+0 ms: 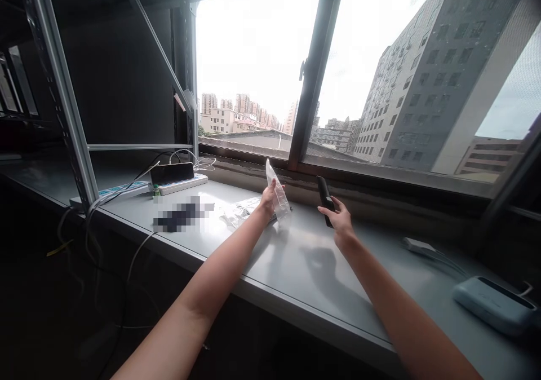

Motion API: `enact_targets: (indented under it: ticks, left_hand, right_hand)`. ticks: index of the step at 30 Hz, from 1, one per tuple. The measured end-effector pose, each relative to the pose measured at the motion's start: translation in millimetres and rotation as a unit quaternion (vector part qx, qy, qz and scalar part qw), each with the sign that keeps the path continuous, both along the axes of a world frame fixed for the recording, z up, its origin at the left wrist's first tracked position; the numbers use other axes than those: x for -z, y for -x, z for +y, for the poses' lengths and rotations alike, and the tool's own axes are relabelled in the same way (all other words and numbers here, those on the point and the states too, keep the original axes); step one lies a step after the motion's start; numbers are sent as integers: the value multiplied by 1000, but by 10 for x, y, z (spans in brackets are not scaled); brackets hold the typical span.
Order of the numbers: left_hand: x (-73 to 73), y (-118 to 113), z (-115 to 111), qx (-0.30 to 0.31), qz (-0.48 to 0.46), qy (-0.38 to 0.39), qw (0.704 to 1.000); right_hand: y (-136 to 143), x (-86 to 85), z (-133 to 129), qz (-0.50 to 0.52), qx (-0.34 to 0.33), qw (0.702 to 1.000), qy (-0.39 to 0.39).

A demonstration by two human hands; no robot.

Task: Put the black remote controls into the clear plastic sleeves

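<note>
My left hand (267, 198) is closed on a clear plastic bag (280, 199), which stands up from the fingers and hangs down toward the counter. Crumpled clear plastic (240, 212) lies on the counter just left of that hand. To the right, my right hand (340, 220) grips a slim, dark, bar-shaped object (324, 194) and holds it tilted above the counter. Its exact kind is not clear. The two hands are apart, and the bag and the dark object do not touch.
A dark phone-like slab (172, 172) leans by a white power strip (181, 185), with cables around it. A blurred dark item (180, 217) lies left. At right are a white adapter (419, 246) and a pale blue device (492, 306). A metal shelf post (63, 92) stands left.
</note>
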State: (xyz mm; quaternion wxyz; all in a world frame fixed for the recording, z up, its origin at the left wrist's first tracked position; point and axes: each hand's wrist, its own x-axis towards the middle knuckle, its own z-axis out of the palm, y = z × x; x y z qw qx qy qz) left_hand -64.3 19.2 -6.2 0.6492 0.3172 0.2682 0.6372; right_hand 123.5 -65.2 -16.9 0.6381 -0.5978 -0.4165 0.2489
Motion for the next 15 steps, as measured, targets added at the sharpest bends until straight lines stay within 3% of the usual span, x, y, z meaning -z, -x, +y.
enact_targets:
  ticks: [7,15]
  left_hand:
    - [2,-13,5,0,5,5,1000]
    - [13,-6,1,4,9,2,1000]
  right_hand:
    - [-1,41,49,14,19,1000,-3]
    - [-3,-37,62,231,-5,973,-1]
